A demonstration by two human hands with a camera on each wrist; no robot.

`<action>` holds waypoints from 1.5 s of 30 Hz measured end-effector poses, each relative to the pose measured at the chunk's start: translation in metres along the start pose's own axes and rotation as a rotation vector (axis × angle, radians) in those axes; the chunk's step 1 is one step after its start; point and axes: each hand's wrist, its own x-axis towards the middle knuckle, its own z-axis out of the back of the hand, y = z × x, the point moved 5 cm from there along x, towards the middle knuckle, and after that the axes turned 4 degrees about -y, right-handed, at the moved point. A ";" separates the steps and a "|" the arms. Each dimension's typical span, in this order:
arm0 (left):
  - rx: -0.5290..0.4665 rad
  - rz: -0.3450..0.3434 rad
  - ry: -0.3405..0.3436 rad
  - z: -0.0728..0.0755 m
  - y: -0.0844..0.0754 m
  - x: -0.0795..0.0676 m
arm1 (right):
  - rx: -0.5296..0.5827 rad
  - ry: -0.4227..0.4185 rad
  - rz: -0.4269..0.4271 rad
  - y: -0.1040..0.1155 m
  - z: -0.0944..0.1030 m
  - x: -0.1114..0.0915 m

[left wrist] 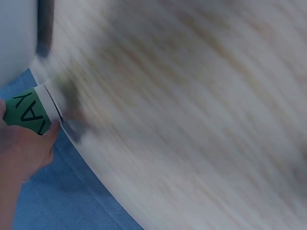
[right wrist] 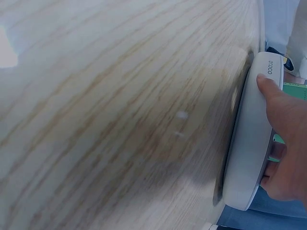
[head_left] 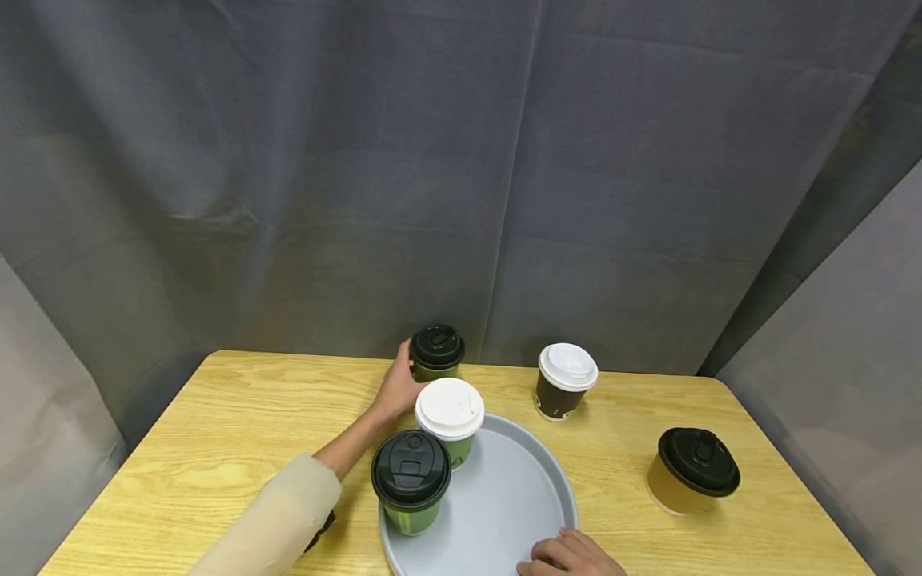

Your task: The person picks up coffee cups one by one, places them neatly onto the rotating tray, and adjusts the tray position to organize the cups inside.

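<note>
At the back of the table my left hand (head_left: pixel 398 390) grips a green paper cup (head_left: pixel 436 371) with a black lid. Dark letters show on this cup (left wrist: pixel 28 112) in the left wrist view. My right hand (head_left: pixel 574 557) holds the near right rim of a round grey tray (head_left: pixel 497 504). In the right wrist view its thumb lies on the outside of the tray wall (right wrist: pixel 252 143), fingers over the inner side. On the tray's left part stand a green cup with a white lid (head_left: pixel 450 410) and a green cup with a black lid (head_left: pixel 411 480), both upright.
A dark cup with a white lid (head_left: pixel 564 382) stands behind the tray to the right. Farther right is a tan cup with a black lid (head_left: pixel 691 472). Grey curtains (head_left: pixel 374 176) hang right behind the wooden table's (head_left: pixel 216 448) back edge.
</note>
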 end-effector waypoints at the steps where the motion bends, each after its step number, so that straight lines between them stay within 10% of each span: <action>1: 0.003 0.003 0.002 0.001 0.000 -0.001 | 0.002 0.001 -0.005 0.000 0.000 0.000; 45: 0.004 0.082 0.019 0.057 -0.009 -0.036 | 0.001 0.035 -0.017 -0.005 -0.001 0.002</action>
